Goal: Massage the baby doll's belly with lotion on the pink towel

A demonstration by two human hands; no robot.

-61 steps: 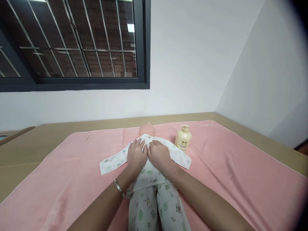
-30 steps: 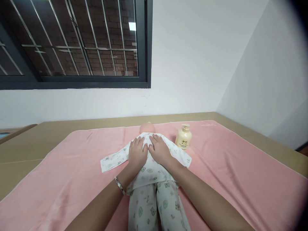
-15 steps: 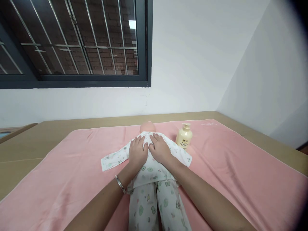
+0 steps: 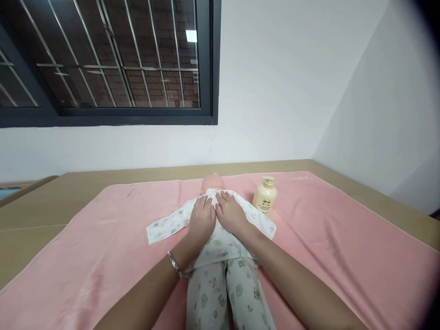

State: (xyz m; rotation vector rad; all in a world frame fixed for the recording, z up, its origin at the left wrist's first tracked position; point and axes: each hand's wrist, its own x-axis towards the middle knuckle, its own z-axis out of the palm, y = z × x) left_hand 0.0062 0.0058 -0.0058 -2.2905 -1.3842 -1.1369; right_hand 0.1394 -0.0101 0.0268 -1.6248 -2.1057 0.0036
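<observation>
A baby doll (image 4: 213,181) lies stretched out, its bald head at the far end and its legs toward me. It wears a white printed top (image 4: 220,250) with long sleeves spread to both sides and matching trousers (image 4: 208,293). My left hand (image 4: 202,218) rests flat on the left upper part of the top, fingers extended. Beside it, my right hand (image 4: 230,213) lies flat on the right upper part, the two thumbs close together. Neither hand grips anything. A bracelet (image 4: 175,264) circles my left wrist.
A pale yellow pump bottle (image 4: 265,196) stands right of the doll, near its sleeve. Under both is a pink blanket (image 4: 113,256), wrinkled at the right, on a tan surface (image 4: 41,211). Behind rise a white wall (image 4: 268,91) and a barred window (image 4: 137,117).
The whole view has shifted slightly, so everything sits a little further right. My left hand has drawn a bit closer to the right one; both still lie on the doll's top.
</observation>
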